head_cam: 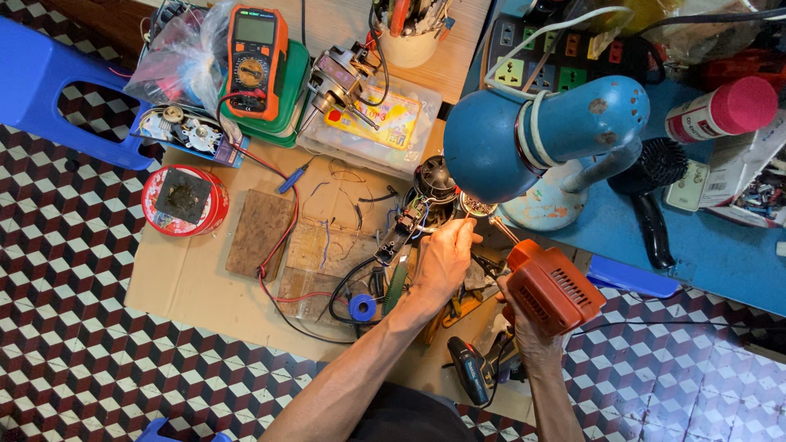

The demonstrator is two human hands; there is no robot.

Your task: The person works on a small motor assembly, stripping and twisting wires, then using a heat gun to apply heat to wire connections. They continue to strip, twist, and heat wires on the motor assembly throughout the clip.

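Soldering at a small motor assembly (pixel 432 190) appears to be the step in hand, and we take the blue desk lamp (pixel 524 131) as our landmark throughout. The assembly sits directly under the lamp's shade, at its lower left edge, with thin wires and a small circuit part (pixel 401 229) trailing away from it down and to the left.

We note the left hand (pixel 442 260) just below the lamp shade, fingers pinched shut on something thin held up to the work; whether that is solder wire or a lead, we cannot tell. The forearm runs up from the bottom of the view at a slant, wrist straight, knuckles towards the camera.

The right hand (pixel 524 327) lies below and slightly right of the lamp, closed round the grip of an orange soldering gun (pixel 553 286). The gun's tip (pixel 498 227) points up and left, towards the spot beneath the shade where the left hand's fingers meet the assembly. Contact of tip with joint is not clearly visible.

Our judgement: the next move calls for a steady tip on the joint and a small, controlled feed from the left hand, as loose wires lie close by.

Further left of the lamp we record an orange multimeter (pixel 256 59), a red round tin (pixel 185 199) and a spool of blue tape (pixel 362 308), all on the cardboard sheet (pixel 180 278).
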